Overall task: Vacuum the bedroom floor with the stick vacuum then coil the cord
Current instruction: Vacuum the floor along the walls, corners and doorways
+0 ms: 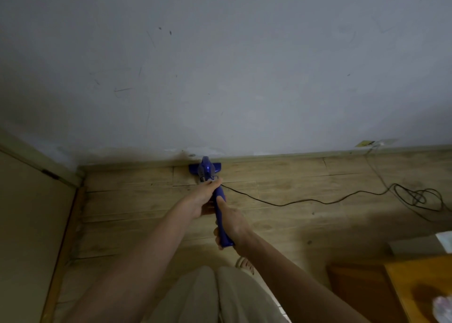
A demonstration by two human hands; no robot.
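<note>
Vacuuming is the step in hand: both hands, the left hand [204, 201] ahead and the right hand [232, 222] behind, have fingers wrapped tight around the blue stick vacuum [220, 210], whose head touches the skirting. The cord [305, 201] trails loose rightward across the wooden floor [137, 205], so the next stroke probably needs pulling back clear of it.

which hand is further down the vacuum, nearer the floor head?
The left hand, gripping the blue vacuum close to the floor head; the right hand holds the handle's end.
</note>
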